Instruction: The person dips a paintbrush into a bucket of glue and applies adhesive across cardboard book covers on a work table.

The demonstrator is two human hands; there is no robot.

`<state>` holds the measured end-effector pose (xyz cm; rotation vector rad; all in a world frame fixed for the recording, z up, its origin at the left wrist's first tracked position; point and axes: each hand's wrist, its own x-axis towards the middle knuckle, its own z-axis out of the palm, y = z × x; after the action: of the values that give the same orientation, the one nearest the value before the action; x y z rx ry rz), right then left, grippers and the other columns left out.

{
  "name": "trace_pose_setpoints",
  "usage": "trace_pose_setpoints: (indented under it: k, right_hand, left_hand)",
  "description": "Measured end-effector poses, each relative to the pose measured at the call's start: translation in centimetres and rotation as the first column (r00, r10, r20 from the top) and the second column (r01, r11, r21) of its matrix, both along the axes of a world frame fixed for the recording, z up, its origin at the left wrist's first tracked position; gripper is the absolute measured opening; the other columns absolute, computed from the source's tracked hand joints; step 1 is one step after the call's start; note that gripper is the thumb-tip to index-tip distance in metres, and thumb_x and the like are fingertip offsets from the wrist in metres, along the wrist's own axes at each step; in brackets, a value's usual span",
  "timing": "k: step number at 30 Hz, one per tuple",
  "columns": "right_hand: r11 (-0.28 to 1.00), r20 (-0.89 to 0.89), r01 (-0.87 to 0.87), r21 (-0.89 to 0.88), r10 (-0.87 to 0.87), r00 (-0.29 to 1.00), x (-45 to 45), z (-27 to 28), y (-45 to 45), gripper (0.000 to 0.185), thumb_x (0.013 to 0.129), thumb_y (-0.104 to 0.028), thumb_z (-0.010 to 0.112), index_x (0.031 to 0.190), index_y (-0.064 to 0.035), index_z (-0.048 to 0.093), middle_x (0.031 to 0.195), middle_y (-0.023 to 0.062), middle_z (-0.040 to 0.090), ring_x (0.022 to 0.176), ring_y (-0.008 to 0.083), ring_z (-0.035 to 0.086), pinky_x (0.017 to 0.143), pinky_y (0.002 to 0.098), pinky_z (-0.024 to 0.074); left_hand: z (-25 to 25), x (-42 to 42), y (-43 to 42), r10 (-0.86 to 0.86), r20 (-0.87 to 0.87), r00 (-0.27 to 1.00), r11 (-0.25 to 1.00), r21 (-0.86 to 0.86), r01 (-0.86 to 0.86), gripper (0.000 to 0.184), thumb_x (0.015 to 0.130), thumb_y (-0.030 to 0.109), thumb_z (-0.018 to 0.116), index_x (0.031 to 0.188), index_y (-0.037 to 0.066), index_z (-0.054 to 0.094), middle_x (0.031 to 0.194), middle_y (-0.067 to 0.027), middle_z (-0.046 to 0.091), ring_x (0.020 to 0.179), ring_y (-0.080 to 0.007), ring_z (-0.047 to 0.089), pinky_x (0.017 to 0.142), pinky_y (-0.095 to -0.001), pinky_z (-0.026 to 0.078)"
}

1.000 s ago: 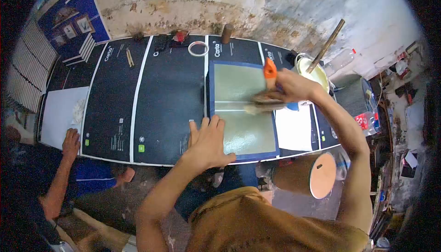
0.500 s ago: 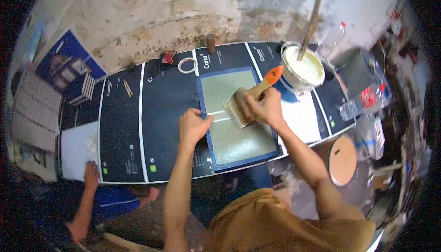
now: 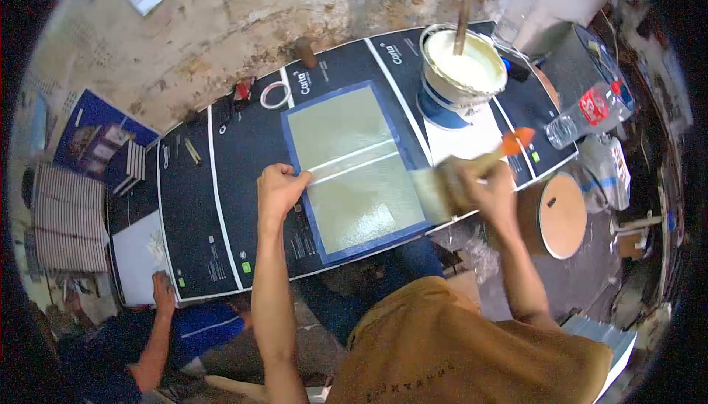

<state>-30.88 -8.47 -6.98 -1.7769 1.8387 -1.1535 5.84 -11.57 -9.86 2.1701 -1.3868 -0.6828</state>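
A blue-edged book cover (image 3: pixel 339 223) lies on the table, its two grey-green boards shiny and wet, with white strips across the middle. My left hand (image 3: pixel 280 186) is closed at its left edge, thumb and fingertips on the blue border. Beyond the right edge, my right hand (image 3: pixel 487 190) grips a wide flat paste brush (image 3: pixel 450 186) with an orange-tipped handle; the brush is blurred by motion, and its bristles are near the cover's lower right side. A bucket (image 3: pixel 435 83) of white paste stands behind, with a wooden stick (image 3: pixel 464 9) upright in it.
Black printed sheets cover the table (image 3: pixel 254 146). A tape roll (image 3: pixel 275 95) lies at the back, bottles (image 3: pixel 582 116) at the right. A round-topped drum (image 3: pixel 564 216) stands by the right edge. Books (image 3: pixel 133 164) and another person's hand (image 3: pixel 163 290) are at the left.
My right hand has swept the brush from the middle of the cover to the right, past its edge. My left hand stays at the left edge. The camera view has shifted.
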Motion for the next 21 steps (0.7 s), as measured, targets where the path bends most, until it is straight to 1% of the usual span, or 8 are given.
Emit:
trace_pose_setpoints:
  k: [1, 3, 5, 7, 9, 15, 17, 21]
  right_hand:
    - [0.996, -0.112, 0.071, -0.049, -0.076, 0.991, -1.7, 1.5, 0.6, 0.027, 0.078, -0.022, 0.069, 0.081, 0.0044, 0.068, 0.07, 0.0149, 0.068, 0.063, 0.0197, 0.066, 0.065, 0.0354, 0.0529]
    - [0.992, 0.116, 0.127, 0.003, -0.126, 0.985, -1.9, 5.3, 1.3, 0.02, 0.081, -0.017, 0.068, 0.087, 0.0013, 0.068, 0.078, 0.0144, 0.069, 0.071, 0.0172, 0.066, 0.069, 0.0339, 0.0532]
    - [0.979, 0.108, -0.166, -0.12, 0.179, 0.978, 1.6, 7.1, 2.4, 0.019, 0.079, -0.012, 0.07, 0.096, -0.0043, 0.066, 0.089, 0.0105, 0.069, 0.078, 0.0181, 0.065, 0.072, 0.0342, 0.0511]
    - [0.578, -0.356, -0.776, -0.254, 0.69, 0.63, 5.8, 8.1, 0.3, 0.028, 0.074, -0.013, 0.07, 0.101, -0.0089, 0.065, 0.095, 0.0048, 0.066, 0.085, 0.0201, 0.062, 0.074, 0.036, 0.0468]
    - [0.434, -0.524, -0.895, -0.105, 0.74, 0.421, 11.7, 6.6, -0.4, 0.027, 0.075, -0.014, 0.065, 0.101, -0.0128, 0.066, 0.092, 0.0011, 0.062, 0.087, 0.021, 0.058, 0.074, 0.0374, 0.0433]
    - [0.346, -0.667, -0.935, -0.08, 0.678, 0.308, 15.6, 1.4, 7.0, 0.03, 0.075, -0.022, 0.057, 0.102, -0.0131, 0.065, 0.097, 0.0008, 0.061, 0.097, 0.0172, 0.056, 0.08, 0.0382, 0.042]
    - [0.143, -0.56, -0.986, 0.083, 0.825, 0.072, 14.0, 5.5, 8.6, 0.037, 0.073, -0.025, 0.057, 0.108, -0.0151, 0.062, 0.098, -0.0011, 0.059, 0.097, 0.0165, 0.055, 0.076, 0.0355, 0.0406]
    - [0.262, -0.615, -0.964, 0.041, 0.767, 0.182, 14.0, 7.0, 3.9, 0.035, 0.076, -0.026, 0.056, 0.109, -0.0172, 0.063, 0.096, -0.0017, 0.057, 0.096, 0.0155, 0.053, 0.075, 0.0364, 0.0373]
  left_hand:
    - [-0.2, 0.4, 0.0, 0.005, -0.074, 0.997, 1.0, 0.008, -0.004, 0.045, 0.064, 0.029, 0.074, 0.09, -0.007, 0.068, 0.077, -0.0181, 0.069, 0.075, -0.0241, 0.069, 0.071, -0.0338, 0.053]
    - [-1.1, 1.1, -0.4, 0.02, -0.221, 0.975, 0.999, 0.041, -0.011, 0.041, 0.065, 0.026, 0.075, 0.088, -0.007, 0.067, 0.074, -0.0149, 0.069, 0.07, -0.019, 0.067, 0.065, -0.0308, 0.053]
    - [-1.2, 1.8, -0.3, 0.022, -0.488, 0.872, 0.997, 0.076, 0.018, 0.026, 0.072, 0.017, 0.073, 0.084, -0.005, 0.064, 0.068, -0.0078, 0.063, 0.059, -0.0122, 0.06, 0.055, -0.025, 0.049]
    - [-0.7, 2.0, -0.3, 0.027, -0.592, 0.806, 0.994, 0.104, 0.043, 0.02, 0.075, 0.013, 0.071, 0.083, -0.003, 0.061, 0.067, -0.0052, 0.061, 0.054, -0.0111, 0.057, 0.05, -0.0236, 0.047]
    - [-0.2, 2.1, -0.3, -0.004, -0.543, 0.84, 0.99, 0.115, 0.079, 0.02, 0.076, 0.014, 0.071, 0.085, -0.001, 0.062, 0.068, -0.0038, 0.06, 0.055, -0.0106, 0.056, 0.05, -0.0233, 0.046]
    - [-1.6, 2.7, -0.7, -0.012, -0.568, 0.823, 0.991, 0.105, 0.086, 0.02, 0.076, 0.016, 0.071, 0.085, 0.001, 0.061, 0.069, -0.0036, 0.06, 0.055, -0.0103, 0.055, 0.05, -0.0231, 0.045]
    - [-1.8, 2.6, -0.5, -0.024, -0.589, 0.808, 0.994, 0.076, 0.085, 0.019, 0.076, 0.016, 0.07, 0.082, 0.001, 0.06, 0.069, -0.0043, 0.06, 0.055, -0.0106, 0.055, 0.05, -0.023, 0.046]
    - [-1.9, 2.9, -0.4, -0.076, -0.548, 0.833, 0.993, 0.038, 0.116, 0.021, 0.075, 0.016, 0.071, 0.081, 0.0, 0.059, 0.068, -0.0041, 0.06, 0.055, -0.011, 0.056, 0.049, -0.0242, 0.045]
